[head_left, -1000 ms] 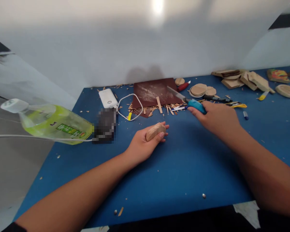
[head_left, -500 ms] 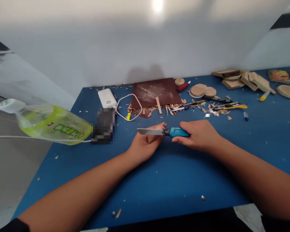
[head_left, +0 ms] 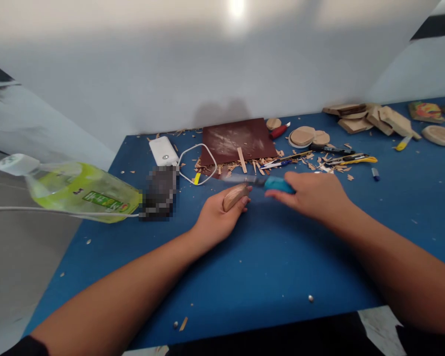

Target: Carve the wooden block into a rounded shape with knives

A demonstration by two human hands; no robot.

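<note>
My left hand [head_left: 218, 213] is closed around a small rounded wooden piece [head_left: 235, 197], whose upper face shows between thumb and fingers. My right hand [head_left: 315, 194] grips the blue handle of a utility knife [head_left: 279, 185]. The knife's blade is blurred by motion and points left, just above and beyond the wooden piece; whether they touch cannot be made out. Both hands are over the blue table [head_left: 259, 282], in front of a brown sheet [head_left: 237, 141] with wood shavings along its near edge.
A green-labelled bottle [head_left: 85, 190] lies at the left, near a white power bank [head_left: 163, 151] with a cable. Behind and right are a red-handled knife [head_left: 279, 130], wooden discs [head_left: 303, 135], a yellow cutter [head_left: 363, 158] and several wood blocks [head_left: 395, 122].
My right hand has moved up and slightly right with the knife, and the blade has lifted away from over the wooden piece, which now shows more fully in my left hand.
</note>
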